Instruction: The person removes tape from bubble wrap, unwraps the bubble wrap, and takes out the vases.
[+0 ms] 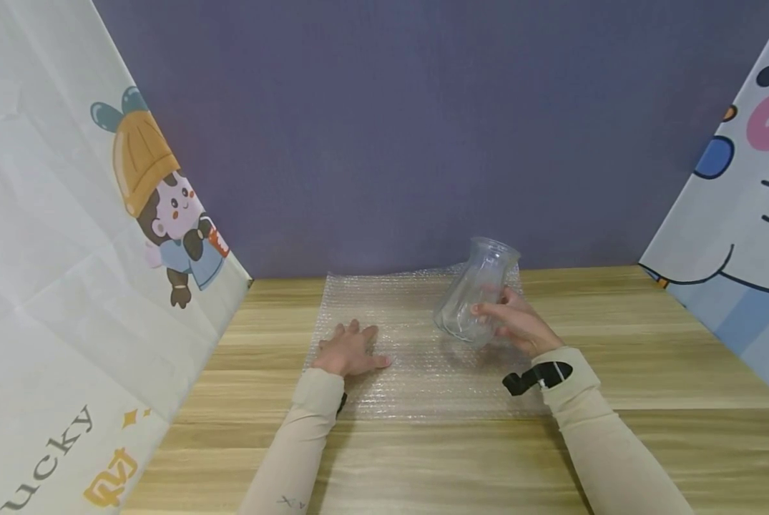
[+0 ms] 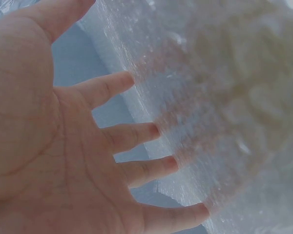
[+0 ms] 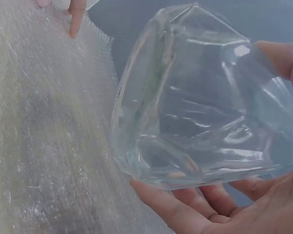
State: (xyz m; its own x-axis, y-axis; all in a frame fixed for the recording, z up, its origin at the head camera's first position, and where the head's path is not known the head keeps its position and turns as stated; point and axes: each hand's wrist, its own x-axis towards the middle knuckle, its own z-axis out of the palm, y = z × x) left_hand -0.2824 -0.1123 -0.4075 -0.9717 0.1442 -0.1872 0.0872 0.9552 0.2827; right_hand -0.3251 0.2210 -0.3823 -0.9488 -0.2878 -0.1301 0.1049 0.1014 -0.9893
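A clear glass vase point(image 1: 471, 300) with a flared rim and faceted base tilts over the right part of a bubble wrap sheet point(image 1: 410, 393). My right hand point(image 1: 516, 322) grips it from the right side; in the right wrist view, the fingers curl beneath the vase point(image 3: 200, 112) and the thumb lies along its other side. On the left part of the sheet, my left hand point(image 1: 348, 350) rests with its fingers spread. The left wrist view shows those fingertips touching the bubble wrap point(image 2: 224, 107), the palm bare.
The bubble wrap lies on a wood-grain table point(image 1: 423, 465), its far edge against a dark blue-grey back wall point(image 1: 371, 143). White printed panels stand at the left point(image 1: 49, 214) and right point(image 1: 745, 236). A black wrist camera mount point(image 1: 539, 377) sits on the right sleeve.
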